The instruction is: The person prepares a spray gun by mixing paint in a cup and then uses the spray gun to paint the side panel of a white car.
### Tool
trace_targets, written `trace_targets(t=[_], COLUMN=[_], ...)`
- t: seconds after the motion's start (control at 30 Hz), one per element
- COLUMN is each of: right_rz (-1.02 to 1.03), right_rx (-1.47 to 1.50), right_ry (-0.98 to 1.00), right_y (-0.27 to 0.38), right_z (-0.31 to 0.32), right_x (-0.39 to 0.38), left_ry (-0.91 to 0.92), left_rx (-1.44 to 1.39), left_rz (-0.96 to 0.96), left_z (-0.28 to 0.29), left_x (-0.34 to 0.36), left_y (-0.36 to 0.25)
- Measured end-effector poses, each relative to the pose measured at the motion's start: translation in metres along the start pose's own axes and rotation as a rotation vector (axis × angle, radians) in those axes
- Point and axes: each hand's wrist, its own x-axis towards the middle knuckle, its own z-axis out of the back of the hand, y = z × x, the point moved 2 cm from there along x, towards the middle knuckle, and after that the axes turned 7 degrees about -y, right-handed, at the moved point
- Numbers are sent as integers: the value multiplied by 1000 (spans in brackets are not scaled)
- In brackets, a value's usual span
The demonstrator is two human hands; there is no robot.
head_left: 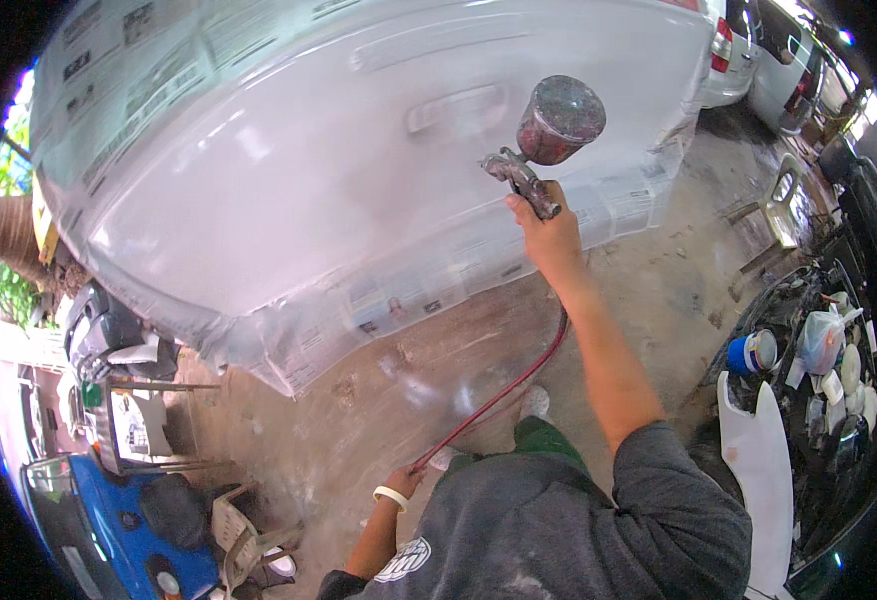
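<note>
My right hand (546,230) grips a paint-stained spray gun (518,180) with a dark, speckled cup (560,118) on top, raised in front of a car panel (268,170) coated pale grey-white. Masking of newspaper and clear sheet (398,310) runs along the panel's lower edge and over its upper left. A red hose (488,400) hangs from behind my right hand down to my left hand (405,482), which holds it low at my left side; a pale band circles that wrist.
A blue machine (138,530), plastic chair (241,540) and metal stand (173,387) sit at left. At right are another chair (786,200), a white loose panel (753,470), a blue tub (748,352) and piled items. A white vehicle (733,85) stands behind. Stained floor (338,410) lies below.
</note>
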Motion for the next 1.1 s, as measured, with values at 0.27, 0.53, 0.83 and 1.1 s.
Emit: trace_targets(t=[0.27, 0.53, 0.83, 1.1], right_rz=[-81, -98, -190, -205], right_rx=[-34, -14, -112, -78], right_ry=[-73, -232, -452, -516], right_y=[-77, -150, -219, -238], right_z=[125, 233, 318, 328], right_x=[101, 196, 287, 310], left_ry=[-10, 6, 146, 144], left_rx=[-28, 10, -147, -187], left_rz=[-164, -262, -207, -277], left_z=[-36, -44, -30, -33], left_x=[32, 48, 53, 56], left_y=[-143, -296, -390, -394])
